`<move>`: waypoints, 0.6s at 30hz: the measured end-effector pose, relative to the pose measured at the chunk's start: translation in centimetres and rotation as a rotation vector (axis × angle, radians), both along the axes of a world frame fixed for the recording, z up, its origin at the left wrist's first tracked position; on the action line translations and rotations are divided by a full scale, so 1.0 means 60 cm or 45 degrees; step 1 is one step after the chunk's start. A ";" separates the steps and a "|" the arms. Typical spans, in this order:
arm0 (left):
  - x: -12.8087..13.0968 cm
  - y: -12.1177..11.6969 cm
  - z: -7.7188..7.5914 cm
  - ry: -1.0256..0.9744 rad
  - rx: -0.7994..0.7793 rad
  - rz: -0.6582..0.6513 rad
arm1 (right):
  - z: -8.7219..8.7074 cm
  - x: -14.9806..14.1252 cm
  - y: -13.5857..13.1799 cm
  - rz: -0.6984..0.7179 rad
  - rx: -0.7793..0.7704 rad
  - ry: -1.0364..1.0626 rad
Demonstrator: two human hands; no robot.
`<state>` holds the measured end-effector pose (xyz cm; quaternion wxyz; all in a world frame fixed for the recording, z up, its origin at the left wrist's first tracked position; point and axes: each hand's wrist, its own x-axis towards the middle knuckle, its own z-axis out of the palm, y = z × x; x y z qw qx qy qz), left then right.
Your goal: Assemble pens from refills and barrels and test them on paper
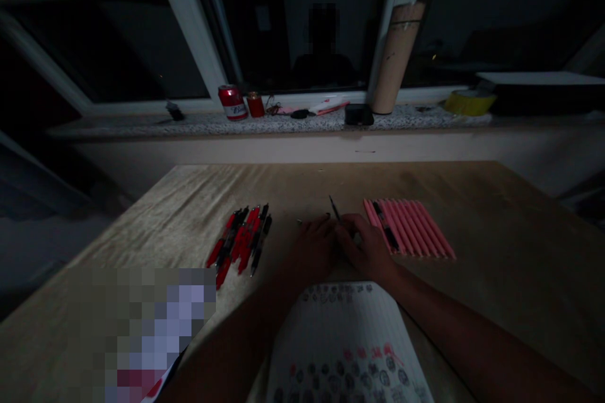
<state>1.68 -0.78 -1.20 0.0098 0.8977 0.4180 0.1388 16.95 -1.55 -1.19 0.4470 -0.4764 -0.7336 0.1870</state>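
Observation:
My right hand (367,244) is closed around a thin dark pen refill (334,206), its pointed end facing away from me. Close beside it, my left hand (317,245) rests low over the table with bent fingers. A small dark piece shows at the left fingertips; what it belongs to is hidden. Just beyond the left fingers lies a tiny shiny part (299,221). Red and black pens (242,236) lie in a loose group to the left. On the right, pink pens (416,230) form a neat row, with one black pen (385,225) among them.
A lined notebook page (350,334) with round black and red marks lies between my forearms. Behind the wooden table (212,179), the windowsill (198,126) holds a red can (232,102), a tall cardboard tube (399,56), a black case (358,114) and yellow tape (470,102). The room is dim.

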 end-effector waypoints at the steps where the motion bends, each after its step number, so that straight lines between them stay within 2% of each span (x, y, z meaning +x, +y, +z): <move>1: 0.000 0.000 0.001 -0.009 0.001 0.018 | 0.000 0.000 0.000 -0.002 0.002 0.001; 8: -0.005 0.005 -0.002 -0.022 0.044 0.092 | 0.002 0.003 -0.001 0.011 0.022 0.001; 13: -0.007 0.004 -0.001 -0.047 0.145 0.218 | -0.002 0.005 -0.001 0.017 0.038 0.003; 18: -0.010 0.004 -0.007 0.021 0.075 0.276 | -0.003 0.006 0.001 0.027 0.043 -0.014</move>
